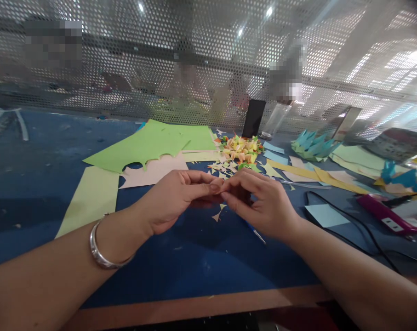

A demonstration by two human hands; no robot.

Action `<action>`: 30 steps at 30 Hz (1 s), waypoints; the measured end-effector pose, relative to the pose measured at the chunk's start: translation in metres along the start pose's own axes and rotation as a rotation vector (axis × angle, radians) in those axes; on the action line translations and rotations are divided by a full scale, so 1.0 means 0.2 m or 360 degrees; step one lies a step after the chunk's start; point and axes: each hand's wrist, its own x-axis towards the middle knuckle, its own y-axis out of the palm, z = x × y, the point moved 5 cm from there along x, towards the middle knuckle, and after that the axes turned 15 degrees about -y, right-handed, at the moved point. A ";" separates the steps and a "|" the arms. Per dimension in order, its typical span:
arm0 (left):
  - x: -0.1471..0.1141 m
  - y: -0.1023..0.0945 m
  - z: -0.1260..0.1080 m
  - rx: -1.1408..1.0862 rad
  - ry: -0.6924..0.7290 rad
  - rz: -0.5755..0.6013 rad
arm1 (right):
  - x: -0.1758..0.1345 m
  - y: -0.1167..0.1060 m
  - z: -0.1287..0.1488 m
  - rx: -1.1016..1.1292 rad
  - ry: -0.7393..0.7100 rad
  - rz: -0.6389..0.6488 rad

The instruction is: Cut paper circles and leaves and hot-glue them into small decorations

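Fingertips meeting, both hands are held just above the blue table. My left hand (180, 195), with a silver bangle (99, 255) at its wrist, is closed in a pinch. My right hand (263, 202) pinches at the same spot; whatever lies between the fingers is too hidden to name. Below them lie small pale paper scraps (216, 216) and a thin blue tool (258, 234), partly covered by my right hand. Just beyond is a heap of small folded paper pieces (241, 149) in yellow, peach, orange and green.
Green paper (167, 138) and a pink sheet (153, 170) with cut-out edges lie left of the heap. A black phone (254, 118) leans near a perforated metal screen (125, 69). On the right are a blue-green folded paper piece (311, 146), a magenta power strip (384, 214) and cables.
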 end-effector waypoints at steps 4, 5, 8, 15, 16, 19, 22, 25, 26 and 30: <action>-0.01 0.01 0.00 0.0079 0.0010 0.0018 | 0.00 0.00 -0.03 0.0075 0.0158 -0.0062; -0.01 0.01 0.00 0.0079 0.0016 0.0019 | 0.00 0.00 -0.04 0.0083 0.0186 -0.0069; -0.01 0.02 -0.01 0.0084 0.0047 0.0028 | -0.01 0.00 -0.06 0.0113 0.0249 -0.0105; -0.01 0.02 -0.01 0.0183 0.0155 -0.0024 | -0.01 0.01 -0.07 0.0212 0.0328 -0.0130; -0.01 0.02 -0.01 0.0187 0.0164 -0.0041 | -0.01 0.01 -0.07 0.0215 0.0336 -0.0128; -0.01 0.02 -0.01 0.0226 0.0183 -0.0083 | 0.00 0.00 -0.07 0.0210 0.0343 -0.0117; -0.01 0.01 -0.01 0.0295 0.0212 -0.0113 | 0.00 0.00 -0.07 0.0206 0.0348 -0.0111; -0.01 0.00 -0.01 0.0363 0.0237 -0.0130 | -0.01 0.01 -0.07 0.0218 0.0359 -0.0101; -0.01 0.00 -0.01 0.0384 0.0243 -0.0133 | -0.01 0.01 -0.07 0.0227 0.0360 -0.0101; -0.01 0.00 -0.01 0.0468 0.0269 -0.0138 | -0.01 0.01 -0.07 0.0262 0.0362 -0.0117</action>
